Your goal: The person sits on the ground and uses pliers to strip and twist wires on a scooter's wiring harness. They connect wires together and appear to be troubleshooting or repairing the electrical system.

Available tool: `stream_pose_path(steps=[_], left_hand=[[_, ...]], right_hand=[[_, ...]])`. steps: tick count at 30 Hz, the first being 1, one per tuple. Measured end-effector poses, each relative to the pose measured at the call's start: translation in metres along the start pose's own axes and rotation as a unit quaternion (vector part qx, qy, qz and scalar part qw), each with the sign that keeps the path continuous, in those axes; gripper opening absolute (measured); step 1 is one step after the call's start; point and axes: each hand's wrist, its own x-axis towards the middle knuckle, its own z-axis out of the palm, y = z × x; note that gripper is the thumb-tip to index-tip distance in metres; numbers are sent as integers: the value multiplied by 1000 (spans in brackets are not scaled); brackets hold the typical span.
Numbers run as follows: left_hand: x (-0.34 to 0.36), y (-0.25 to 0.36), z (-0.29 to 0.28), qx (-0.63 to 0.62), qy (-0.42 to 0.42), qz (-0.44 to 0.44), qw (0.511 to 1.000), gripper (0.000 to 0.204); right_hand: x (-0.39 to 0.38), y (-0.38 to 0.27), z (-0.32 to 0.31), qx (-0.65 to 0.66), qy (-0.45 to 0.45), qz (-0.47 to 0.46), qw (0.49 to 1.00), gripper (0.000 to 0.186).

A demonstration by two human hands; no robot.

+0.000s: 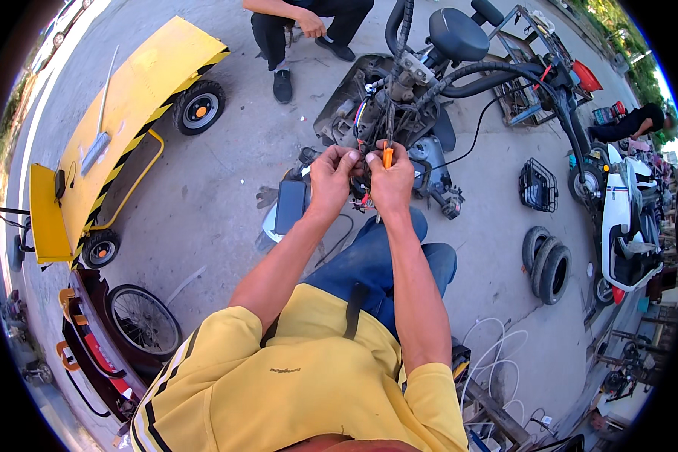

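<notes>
Our left hand [330, 181] closes thumb to forefinger by coloured wires [365, 201]; we cannot tell what it pinches. Our right hand [392, 179] curls around an orange-handled tool [388, 157], just before a partly dismantled scooter [408, 98]. Rightward, we see a black wire basket [538, 185] on the ground [478, 248], contents unclear.

The wearer's two hands [392, 183], one orange-handled tool [388, 157], three loose black rubber tyres [545, 273] and one black wire basket [532, 196] are showing; two orange-hubbed black wheels [188, 113] are standing under one yellow metal cart [139, 87].
</notes>
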Motion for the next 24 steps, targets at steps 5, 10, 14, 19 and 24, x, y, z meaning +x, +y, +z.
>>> stream_pose_path(steps=[5, 10, 14, 19, 24], left_hand=[[-1, -3, 2, -31, -1, 1, 1000, 20], [1, -5, 5, -92, -1, -32, 995, 23], [2, 2, 4, -92, -6, -51, 994, 24], [6, 2, -1, -61, -2, -50, 997, 22], [8, 0, -1, -41, -9, -37, 998, 23]], right_hand=[[-1, -6, -3, -68, -2, -7, 998, 28], [-1, -12, -11, -144, -17, -23, 989, 25], [1, -12, -14, -147, -19, -40, 988, 28], [4, -14, -20, -141, -23, -49, 989, 33], [9, -13, -28, -166, -21, -97, 981, 33]])
